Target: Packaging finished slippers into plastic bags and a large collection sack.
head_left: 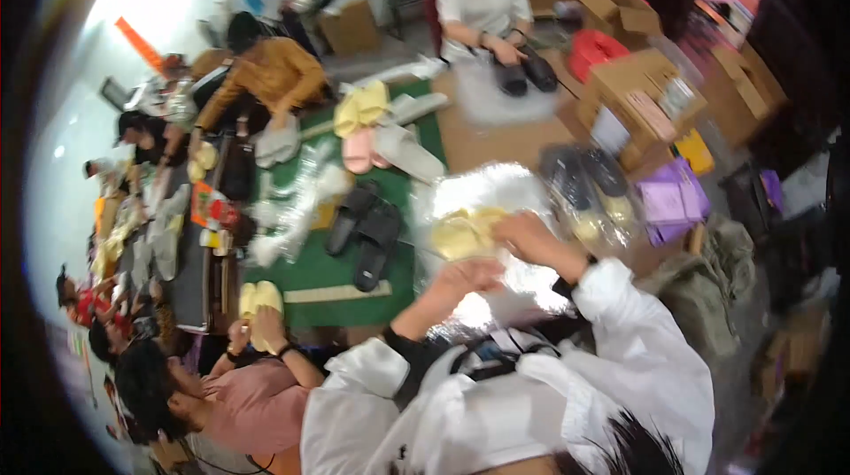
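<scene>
A pair of pale yellow slippers (462, 234) lies on a shiny pile of clear plastic bags (469, 185) in front of me. My right hand (529, 239) reaches in from the right, its fingers closed on the right end of one yellow slipper. Just below the pair, my left hand (465, 285) hovers over the plastic with its fingers stretched out, slightly blurred. Nothing shows in it. Right of the pile sits a pair of dark slippers (567, 169) in clear plastic, with yellow showing at the lower end.
Black slippers (365, 231) and grey slippers (407, 152) lie on the green tabletop (336, 305) to my left. A cardboard box (633, 103) and a purple package (671, 202) stand at the right. Co-workers handle slippers at the left and across the table.
</scene>
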`<state>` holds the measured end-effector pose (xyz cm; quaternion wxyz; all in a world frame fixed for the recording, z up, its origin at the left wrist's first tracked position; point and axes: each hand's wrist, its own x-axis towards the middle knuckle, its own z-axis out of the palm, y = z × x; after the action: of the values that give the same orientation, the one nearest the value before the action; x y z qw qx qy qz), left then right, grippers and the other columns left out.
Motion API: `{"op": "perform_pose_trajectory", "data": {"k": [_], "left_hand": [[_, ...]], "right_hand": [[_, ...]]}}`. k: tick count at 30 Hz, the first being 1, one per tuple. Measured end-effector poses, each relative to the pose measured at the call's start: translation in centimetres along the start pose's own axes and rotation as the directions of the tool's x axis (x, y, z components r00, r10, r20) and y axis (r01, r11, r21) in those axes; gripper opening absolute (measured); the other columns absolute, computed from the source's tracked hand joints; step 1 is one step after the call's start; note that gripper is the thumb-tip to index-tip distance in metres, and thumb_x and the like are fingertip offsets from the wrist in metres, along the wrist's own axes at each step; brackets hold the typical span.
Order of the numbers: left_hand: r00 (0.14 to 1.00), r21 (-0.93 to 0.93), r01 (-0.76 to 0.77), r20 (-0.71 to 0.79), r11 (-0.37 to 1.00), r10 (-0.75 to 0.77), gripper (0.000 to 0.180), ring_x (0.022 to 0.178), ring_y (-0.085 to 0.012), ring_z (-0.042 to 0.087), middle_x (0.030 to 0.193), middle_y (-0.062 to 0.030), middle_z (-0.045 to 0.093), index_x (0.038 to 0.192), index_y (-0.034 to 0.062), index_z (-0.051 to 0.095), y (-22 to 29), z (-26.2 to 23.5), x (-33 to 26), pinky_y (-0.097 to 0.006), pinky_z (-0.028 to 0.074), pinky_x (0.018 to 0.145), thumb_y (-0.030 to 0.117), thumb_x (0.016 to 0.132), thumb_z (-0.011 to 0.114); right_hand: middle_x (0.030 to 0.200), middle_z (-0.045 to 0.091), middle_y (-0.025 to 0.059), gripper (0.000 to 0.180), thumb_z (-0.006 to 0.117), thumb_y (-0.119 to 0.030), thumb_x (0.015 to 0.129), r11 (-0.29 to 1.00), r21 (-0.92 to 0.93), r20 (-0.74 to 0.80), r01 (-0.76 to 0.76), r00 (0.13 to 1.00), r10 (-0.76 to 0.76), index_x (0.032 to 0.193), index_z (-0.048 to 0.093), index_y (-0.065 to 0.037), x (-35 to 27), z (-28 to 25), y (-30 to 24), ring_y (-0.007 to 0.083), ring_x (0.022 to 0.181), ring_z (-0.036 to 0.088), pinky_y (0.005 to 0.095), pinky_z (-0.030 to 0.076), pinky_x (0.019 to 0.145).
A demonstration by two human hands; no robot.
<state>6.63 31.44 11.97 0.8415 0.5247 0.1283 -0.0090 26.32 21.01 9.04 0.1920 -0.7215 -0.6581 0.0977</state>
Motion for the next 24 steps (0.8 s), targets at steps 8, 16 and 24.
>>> {"op": "perform_pose_trajectory", "data": {"k": [8,16,24], "left_hand": [[0.997,0.113,-0.082,0.013,0.99,0.081,0.042,0.093,-0.0193,0.056,0.119,-0.0147,0.052,0.127,0.0011,0.039,4.4,0.4,-0.2,-0.03,0.044,0.084,0.008,0.087,0.051],[0.997,0.141,0.011,-0.075,0.99,0.0,0.026,0.093,-0.0178,0.057,0.109,-0.0122,0.058,0.109,-0.0046,0.054,3.8,-1.4,-3.1,-0.029,0.043,0.085,0.01,0.088,0.05],[0.374,-0.005,-0.415,0.911,0.91,0.176,0.044,0.111,-0.0352,0.045,0.123,-0.0186,0.046,0.114,0.001,0.056,11.2,4.2,-8.7,-0.042,0.037,0.091,0.028,0.08,0.063]], "right_hand": [[0.094,0.063,0.0148,0.022,0.049,-0.018,0.081,0.976,0.101,-0.444,-0.191,0.87,0.216,0.096,0.063,-0.01,6.8,-6.7,7.6,0.0329,0.09,0.058,0.0431,0.045,0.075],[0.094,0.062,0.0003,0.025,0.054,-0.01,0.076,0.6,-0.76,-0.567,-0.25,0.705,-0.425,0.099,0.061,-0.015,2.8,-15.3,10.8,0.0205,0.09,0.059,0.0314,0.049,0.069],[0.11,0.059,0.0056,0.029,0.045,-0.01,0.081,0.577,-0.691,-0.274,-0.435,0.896,0.349,0.107,0.058,-0.012,-6.9,-3.9,20.6,0.0266,0.099,0.056,0.0384,0.044,0.082]]}}
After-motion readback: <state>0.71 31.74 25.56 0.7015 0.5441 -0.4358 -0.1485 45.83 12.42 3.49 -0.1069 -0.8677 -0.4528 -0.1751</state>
